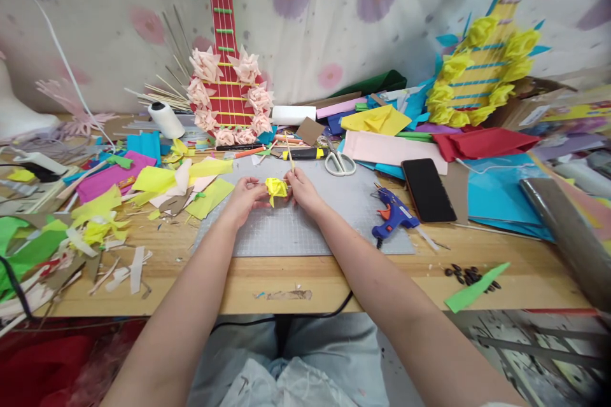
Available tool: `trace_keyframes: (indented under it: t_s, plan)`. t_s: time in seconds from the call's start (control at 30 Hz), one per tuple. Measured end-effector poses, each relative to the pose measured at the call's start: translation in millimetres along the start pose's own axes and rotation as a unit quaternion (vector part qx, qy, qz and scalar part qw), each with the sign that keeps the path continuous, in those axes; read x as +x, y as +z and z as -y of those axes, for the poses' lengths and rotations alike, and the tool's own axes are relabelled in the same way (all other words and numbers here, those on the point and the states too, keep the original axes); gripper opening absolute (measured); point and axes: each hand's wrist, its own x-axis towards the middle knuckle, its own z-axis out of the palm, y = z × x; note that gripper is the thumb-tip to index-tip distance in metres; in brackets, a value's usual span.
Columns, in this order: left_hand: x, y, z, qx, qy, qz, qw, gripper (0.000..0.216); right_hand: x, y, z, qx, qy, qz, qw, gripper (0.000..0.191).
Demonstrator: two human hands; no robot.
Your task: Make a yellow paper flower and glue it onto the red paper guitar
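Note:
Over the grey cutting mat (267,238), a small yellow crepe-paper flower (275,188) sits between my two hands. My left hand (245,198) has its curled fingers closed at the flower's left side. My right hand (304,191) pinches a thin wooden stick (289,156) that points up and away from me; its fingers also come close to the flower's right edge. Whether they touch the flower I cannot tell. Behind the hands lie a yellow-and-black utility knife (305,154) and white-handled scissors (341,164).
A blue hot glue gun (395,213) and a black phone (428,189) lie to the right. Paper scraps (102,216) cover the left side. A red guitar shape (228,98) and a yellow one (482,76) lean behind. Dark beads (470,276) and green paper (477,287) lie front right.

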Motion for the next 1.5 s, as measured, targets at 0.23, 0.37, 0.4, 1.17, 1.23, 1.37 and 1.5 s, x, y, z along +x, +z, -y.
trace_keyframes:
  t_s: [0.23,0.37,0.4,1.17,1.23,1.37,1.5]
  plan:
    - [0,6,7,-0.001,0.04,0.026,0.999,0.036,4,1,-2,-0.019,0.012,-0.021,1.0,0.017]
    - [-1,10,11,0.012,0.082,0.022,0.996,0.035,1,-3,7,0.031,0.057,-0.044,0.997,0.015]
    - [-1,10,12,0.029,0.109,0.014,0.994,0.035,0,-4,9,0.05,0.067,-0.049,0.995,0.015]
    - [-3,19,27,0.129,0.247,0.026,0.96,0.032,6,-2,-3,0.009,0.049,-0.115,0.992,0.019]
    - [-3,19,26,0.125,0.248,0.023,0.96,0.033,5,-2,-2,0.015,0.048,-0.109,0.993,0.017]
    - [-5,18,24,0.124,0.252,0.023,0.96,0.034,3,-2,1,0.014,0.045,-0.106,0.993,0.017]
    - [-5,18,23,0.13,0.267,0.014,0.955,0.036,3,-2,1,0.007,0.046,-0.11,0.993,0.017]
